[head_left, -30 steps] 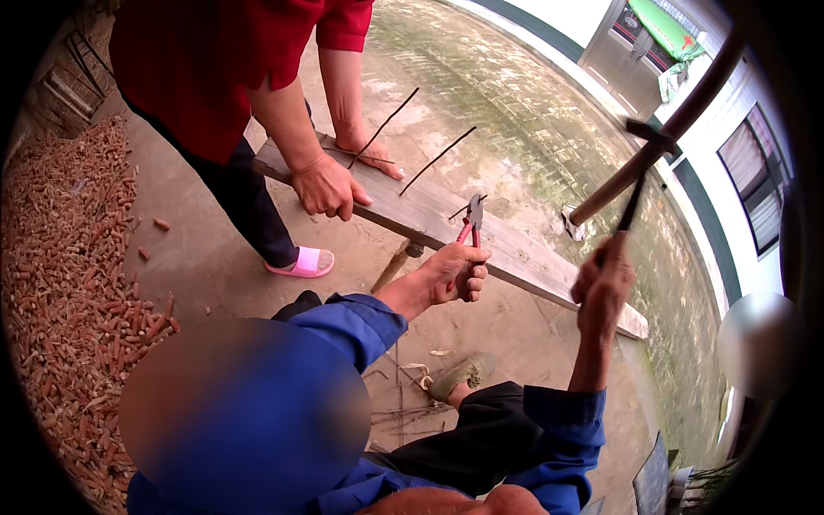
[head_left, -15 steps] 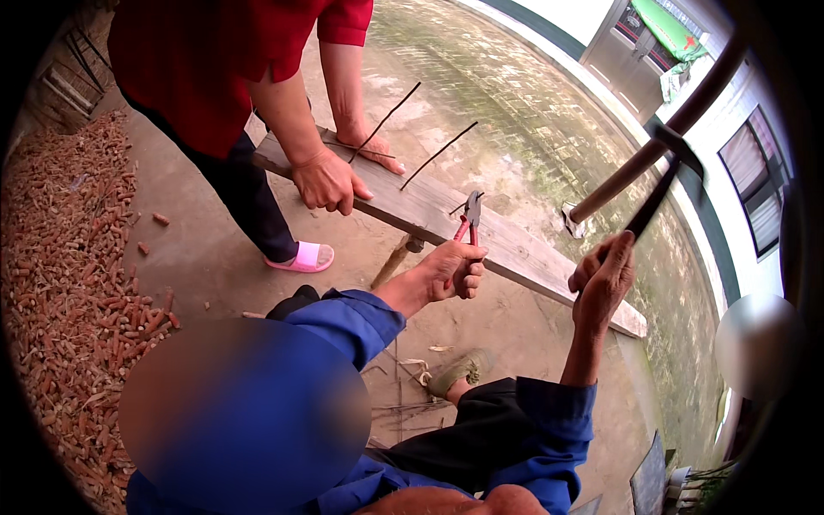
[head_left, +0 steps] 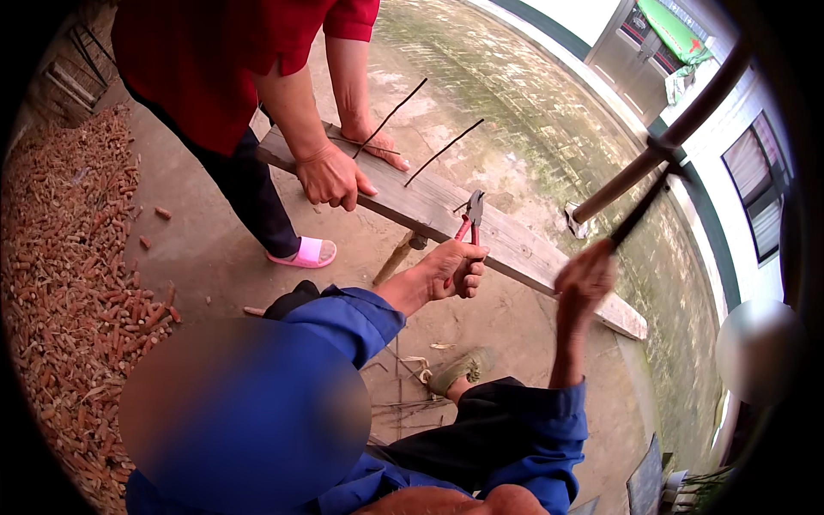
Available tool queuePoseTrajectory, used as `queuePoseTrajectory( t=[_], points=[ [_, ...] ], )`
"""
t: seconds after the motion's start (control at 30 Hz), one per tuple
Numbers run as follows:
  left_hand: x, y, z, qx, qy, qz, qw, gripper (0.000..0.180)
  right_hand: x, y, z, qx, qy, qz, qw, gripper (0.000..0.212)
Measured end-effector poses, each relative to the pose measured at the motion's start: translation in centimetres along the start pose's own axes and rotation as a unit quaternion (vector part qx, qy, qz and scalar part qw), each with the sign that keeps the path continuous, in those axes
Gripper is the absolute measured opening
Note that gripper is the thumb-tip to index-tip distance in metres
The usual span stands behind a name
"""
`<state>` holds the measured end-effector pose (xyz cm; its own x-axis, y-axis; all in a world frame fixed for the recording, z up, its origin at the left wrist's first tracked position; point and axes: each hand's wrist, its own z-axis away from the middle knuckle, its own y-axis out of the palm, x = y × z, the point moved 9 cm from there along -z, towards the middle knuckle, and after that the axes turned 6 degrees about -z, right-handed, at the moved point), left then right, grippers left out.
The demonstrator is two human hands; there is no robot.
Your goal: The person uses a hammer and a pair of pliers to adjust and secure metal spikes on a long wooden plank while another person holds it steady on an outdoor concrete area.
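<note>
Head view, pliers (head_left: 474, 215) across plank (head_left: 429, 207) edge, hammer (head_left: 640, 210) aloft, gap between

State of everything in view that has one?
Left hand: closed around pliers
Pliers: at a short rod, grip unclear
Right hand: closed around hammer handle
Hammer: held up, blurred
Plank: under co-worker's hands
Two long rods: standing aslant on plank
Pink slipper: worn
Door: looks shut
</note>
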<state>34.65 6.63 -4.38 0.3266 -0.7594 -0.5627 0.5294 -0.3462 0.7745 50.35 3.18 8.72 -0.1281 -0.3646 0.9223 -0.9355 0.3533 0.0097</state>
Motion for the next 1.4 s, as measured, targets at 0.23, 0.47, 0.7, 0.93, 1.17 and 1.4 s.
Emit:
queuePoseTrajectory(
  t=[0.23, 0.47, 0.7, 0.93, 1.17, 1.4],
  points=[
    [0.2, 0.0, -0.3, 0.0, -0.007, 0.011, 1.0, 0.02, 0.2, 2.6, 1.5, 0.081, -0.018, 0.294, 0.952, 0.036],
    [0.2, -1.1, -0.1, -0.024, -0.004, 0.007, 1.0, 0.02, -2.1, 3.9, 3.3, 0.073, -0.123, 0.296, 0.944, 0.02],
    [0.4, -2.9, 0.0, -0.025, -0.004, -0.016, 1.0, 0.019, -4.0, 5.0, 5.5, 0.105, 0.083, 0.235, 0.963, 0.036],
    [0.2, -3.1, 2.6, -0.113, -0.054, -0.232, 0.965, 0.036, -7.0, 1.8, 6.7, 0.02, 0.118, 0.138, 0.983, 0.034],
    [2.4, -2.2, 5.7, -0.104, -0.095, -0.306, 0.942, 0.035, -6.8, 1.6, 6.6, 0.031, 0.118, 0.167, 0.978, 0.034],
    [0.3, -3.8, 6.1, -0.163, -0.032, -0.238, 0.957, 0.026, -1.8, 2.6, 3.2, 0.035, 0.061, 0.146, 0.987, 0.032]
  ],
)
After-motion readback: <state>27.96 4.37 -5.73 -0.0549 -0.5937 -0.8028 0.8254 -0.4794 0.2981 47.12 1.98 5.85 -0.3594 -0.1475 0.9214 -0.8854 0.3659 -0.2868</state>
